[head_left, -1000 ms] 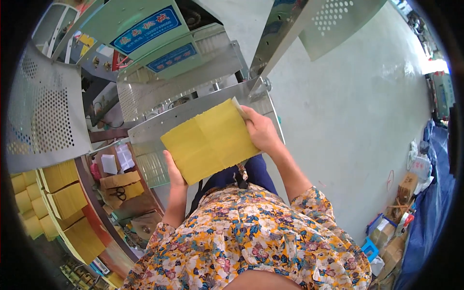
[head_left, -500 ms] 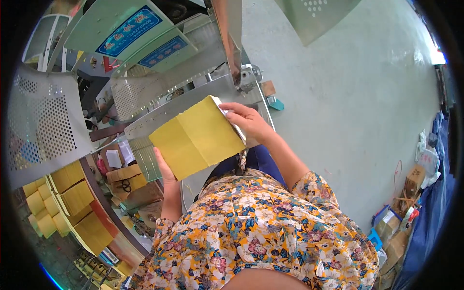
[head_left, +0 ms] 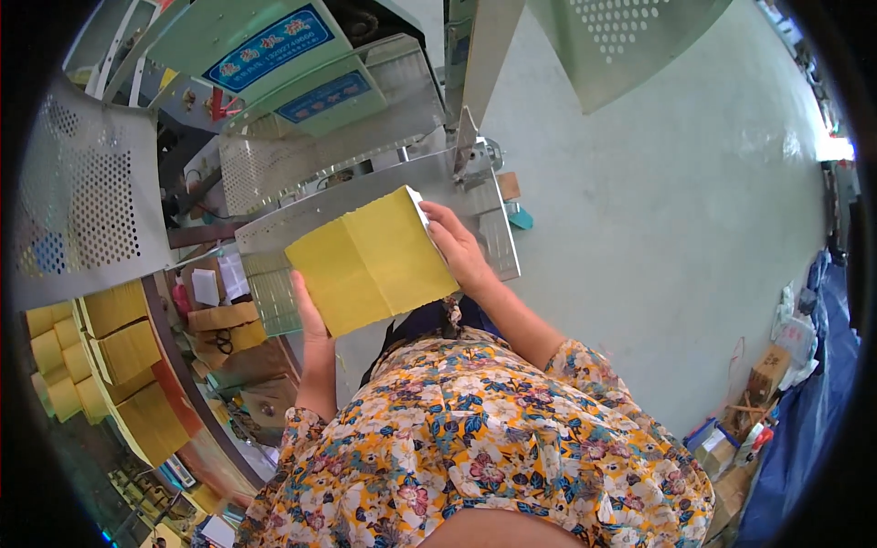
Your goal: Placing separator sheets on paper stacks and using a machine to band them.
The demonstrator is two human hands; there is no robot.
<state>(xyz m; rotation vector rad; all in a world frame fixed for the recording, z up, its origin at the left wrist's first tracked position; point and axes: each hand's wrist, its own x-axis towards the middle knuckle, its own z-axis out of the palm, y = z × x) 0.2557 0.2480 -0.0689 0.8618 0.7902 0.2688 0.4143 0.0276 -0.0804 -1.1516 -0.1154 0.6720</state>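
A stack of yellow paper (head_left: 370,260) with rough edges and a crease down its middle is held in front of my waist, slightly tilted. At its lower left edge, my left hand (head_left: 311,313) grips it with the thumb along the side and the other fingers hidden beneath. My right hand (head_left: 454,248) is closed on its right edge, where a white strip (head_left: 416,196) shows under the fingertips. Beyond the stack lies a metal machine table (head_left: 384,178), partly covered by it.
A green machine panel with a blue label (head_left: 270,47) rises behind the table. Perforated metal (head_left: 87,196) stands to the left. Yellow paper stacks (head_left: 146,402) fill a shelf at lower left, near black scissors (head_left: 220,342). Boxes (head_left: 769,370) and a blue tarp (head_left: 804,393) line the right side.
My right hand has slid slightly along the right edge, its fingers now wrapped closer round it. The stack is still held by both hands; the whole view has shifted a little.
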